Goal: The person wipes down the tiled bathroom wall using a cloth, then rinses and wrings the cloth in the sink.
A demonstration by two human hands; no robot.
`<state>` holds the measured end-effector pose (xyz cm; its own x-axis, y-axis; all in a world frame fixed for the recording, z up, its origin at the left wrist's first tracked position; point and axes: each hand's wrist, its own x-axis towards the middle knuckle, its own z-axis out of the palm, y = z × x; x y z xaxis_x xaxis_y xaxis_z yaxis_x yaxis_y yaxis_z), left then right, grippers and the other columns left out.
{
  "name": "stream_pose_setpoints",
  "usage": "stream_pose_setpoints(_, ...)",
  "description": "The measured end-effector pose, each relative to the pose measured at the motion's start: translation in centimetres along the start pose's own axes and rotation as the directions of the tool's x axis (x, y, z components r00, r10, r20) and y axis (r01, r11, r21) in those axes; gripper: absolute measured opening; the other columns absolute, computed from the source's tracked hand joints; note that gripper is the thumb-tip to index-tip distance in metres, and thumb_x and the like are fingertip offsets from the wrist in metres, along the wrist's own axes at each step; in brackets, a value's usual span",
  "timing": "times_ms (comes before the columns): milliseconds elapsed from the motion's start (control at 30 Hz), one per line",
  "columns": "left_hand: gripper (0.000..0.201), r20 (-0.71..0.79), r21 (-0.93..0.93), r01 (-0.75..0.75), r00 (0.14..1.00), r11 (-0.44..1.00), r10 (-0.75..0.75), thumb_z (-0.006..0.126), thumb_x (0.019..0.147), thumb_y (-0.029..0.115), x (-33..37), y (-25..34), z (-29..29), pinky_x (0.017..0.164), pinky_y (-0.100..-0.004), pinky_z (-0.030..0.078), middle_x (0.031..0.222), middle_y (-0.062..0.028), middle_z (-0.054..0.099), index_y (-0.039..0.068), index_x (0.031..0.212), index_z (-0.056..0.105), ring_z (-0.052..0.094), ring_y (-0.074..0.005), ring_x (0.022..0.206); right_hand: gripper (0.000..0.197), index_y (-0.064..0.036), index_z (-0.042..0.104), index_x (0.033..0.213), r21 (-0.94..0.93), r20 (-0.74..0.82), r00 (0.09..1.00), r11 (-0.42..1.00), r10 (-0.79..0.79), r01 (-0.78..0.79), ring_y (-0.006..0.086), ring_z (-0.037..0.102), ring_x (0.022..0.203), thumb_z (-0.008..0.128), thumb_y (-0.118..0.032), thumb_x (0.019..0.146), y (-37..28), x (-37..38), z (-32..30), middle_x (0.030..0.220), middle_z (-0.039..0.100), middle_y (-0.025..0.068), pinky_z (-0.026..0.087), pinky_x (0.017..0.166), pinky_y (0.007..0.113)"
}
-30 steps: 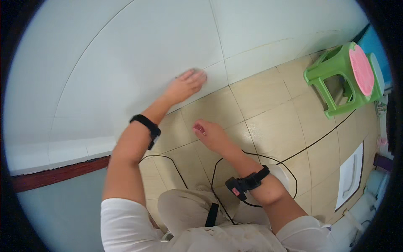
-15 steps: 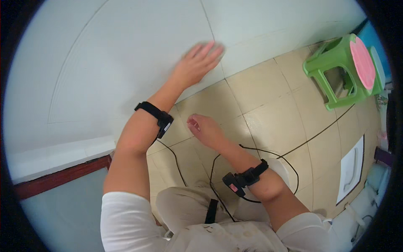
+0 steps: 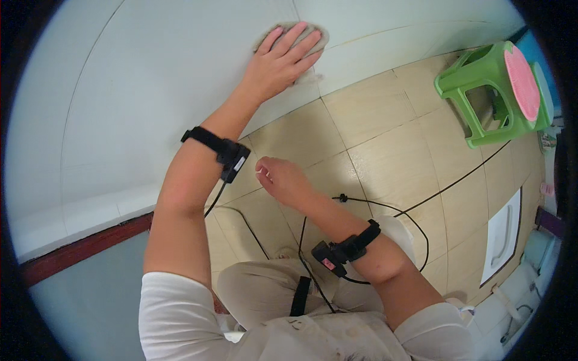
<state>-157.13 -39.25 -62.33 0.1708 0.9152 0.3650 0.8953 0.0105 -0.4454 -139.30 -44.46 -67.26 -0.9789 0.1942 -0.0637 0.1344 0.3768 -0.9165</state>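
Note:
My left hand point(image 3: 279, 65) lies with its fingers spread over a grey-beige cloth point(image 3: 320, 37), pressing it flat against the pale tiled wall point(image 3: 174, 78). The cloth sticks out past the fingertips and under the palm. Below and to the right, my right hand point(image 3: 284, 182) hangs in the air above the floor, its fingers loosely curled in. A small pale spot shows by those fingers, and I cannot make out whether anything is in them. Black strapped devices sit on my left forearm point(image 3: 230, 157) and my right forearm point(image 3: 340, 253).
A green plastic stool point(image 3: 475, 90) with a pink round top stands at the far right. A black cable point(image 3: 448, 186) loops over the beige floor tiles point(image 3: 385, 162). At the right, a white fixture point(image 3: 504, 240) is set in the floor. A dark red edge point(image 3: 90, 248) runs at lower left.
My left hand has moved up the wall, and the cloth under it now shows clearly. The right hand has shifted slightly left and up, still curled.

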Motion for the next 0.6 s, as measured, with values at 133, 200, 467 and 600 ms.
stream_pose_setpoints(133,0.035,0.09,-0.003,-0.082,0.993,0.997,0.082,0.05,0.072,0.016,-2.7,0.9,2.9,0.099,-0.0369,0.025,0.129,-0.0005,0.036,0.014,0.108,0.052,0.029,-0.0203,0.122,0.014,-0.0026,0.052,0.085,0.015,0.019,1.0,1.0,-0.011,0.011,0.0296,0.057,0.069,0.051,-0.015,0.078,0.2,0.0,0.1,0.075,0.058,0.0149,0.045,0.061,0.037)
stream_pose_setpoints(200,0.035,0.34,-0.052,-0.215,0.914,0.975,0.22,0.048,0.076,0.017,-6.4,2.0,5.0,0.101,-0.036,0.023,0.128,-0.0016,0.036,0.01,0.111,0.049,0.027,-0.0202,0.122,0.015,-0.0036,0.051,0.085,0.068,0.024,0.998,0.996,0.056,-0.058,0.0319,0.055,0.073,0.052,-0.016,0.075,1.3,0.0,-0.4,0.074,0.057,0.0143,0.043,0.065,0.042)
stream_pose_setpoints(467,0.029,0.404,-0.166,-0.193,0.882,0.967,0.245,0.048,0.073,0.014,-22.5,-1.7,3.2,0.1,-0.0335,0.025,0.117,-0.0018,0.043,0.005,0.099,0.057,0.032,-0.0197,0.116,0.018,-0.0034,0.053,0.089,-0.044,0.075,0.996,0.998,0.055,-0.052,0.0272,0.058,0.071,0.051,-0.018,0.079,0.8,-0.2,-1.2,0.079,0.059,0.014,0.045,0.064,0.035)
stream_pose_setpoints(600,0.025,0.545,-0.134,-0.275,0.782,0.952,0.303,0.048,0.072,0.015,-28.2,-3.7,-1.2,0.099,-0.0327,0.026,0.114,-0.0024,0.045,0.006,0.092,0.061,0.034,-0.0196,0.114,0.019,-0.0035,0.053,0.091,-0.057,0.117,0.991,0.997,0.064,-0.058,0.0255,0.058,0.073,0.052,-0.018,0.079,0.4,-0.7,-1.1,0.08,0.059,0.0127,0.046,0.066,0.034)
